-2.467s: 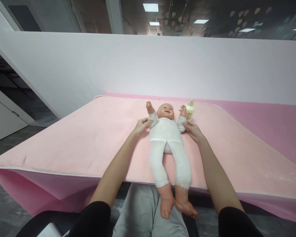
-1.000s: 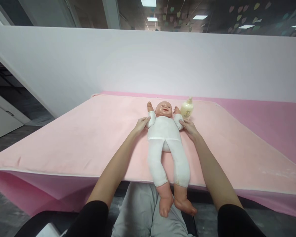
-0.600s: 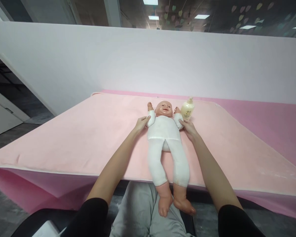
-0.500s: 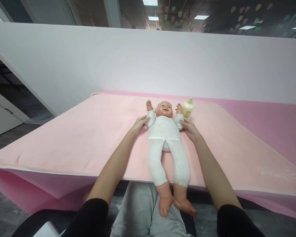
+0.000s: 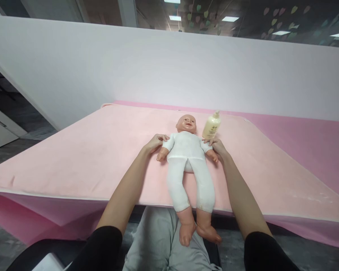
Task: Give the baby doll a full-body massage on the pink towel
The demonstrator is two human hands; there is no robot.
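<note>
A baby doll [image 5: 188, 146] in a white top and trousers lies on its back, head away from me, its bare feet hanging past the table's near edge. My left hand [image 5: 157, 143] has its fingers closed on the doll's sleeve at the arm on my left. On the other side, my right hand [image 5: 218, 146] grips the other sleeved arm, with fingertips over the upper arm. Both doll arms point down beside its body. Just beyond my right hand stands a pale yellow pump bottle [image 5: 211, 126], near the doll's head.
A light pink cloth [image 5: 101, 162] covers the table, with a darker pink cover [image 5: 305, 139] showing at the right and hanging below the front edge. Behind it rises a white wall panel [image 5: 158, 67]. My lap, in grey trousers [image 5: 155, 241], is under the near edge.
The doll's raised arms have swung down to its sides, with my hands moving along at its sleeves. The pump bottle now shows more fully. The view has shifted slightly.
</note>
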